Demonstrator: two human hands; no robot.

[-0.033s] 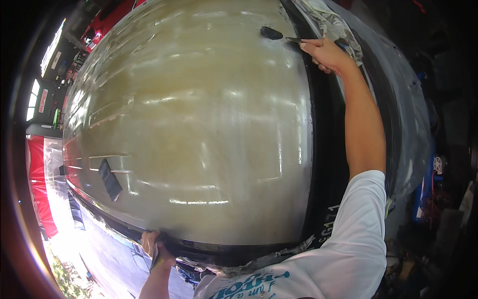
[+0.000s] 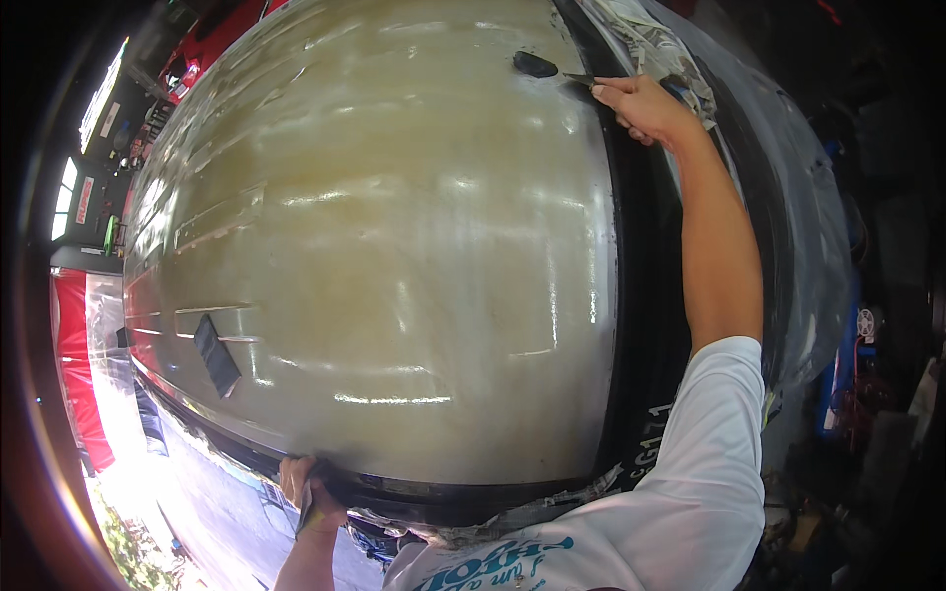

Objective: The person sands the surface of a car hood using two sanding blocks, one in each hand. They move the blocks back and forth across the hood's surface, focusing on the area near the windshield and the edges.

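Observation:
A car roof fills the middle, its bare surface dull silver with yellowish patches. At the far right, my right hand pinches a thin dark pointed piece, too small to tell its kind. The tip rests on or just above the roof, close to a black oval fitting. My left hand is curled at the near roof edge, low left of centre. A thin dark folded sheet sticks out of its grip; its fingers are partly hidden.
A dark rectangular sheet lies on the roof at left. Black trim runs along the right, with masking paper and clear plastic film beyond. A red and white curtain hangs at far left.

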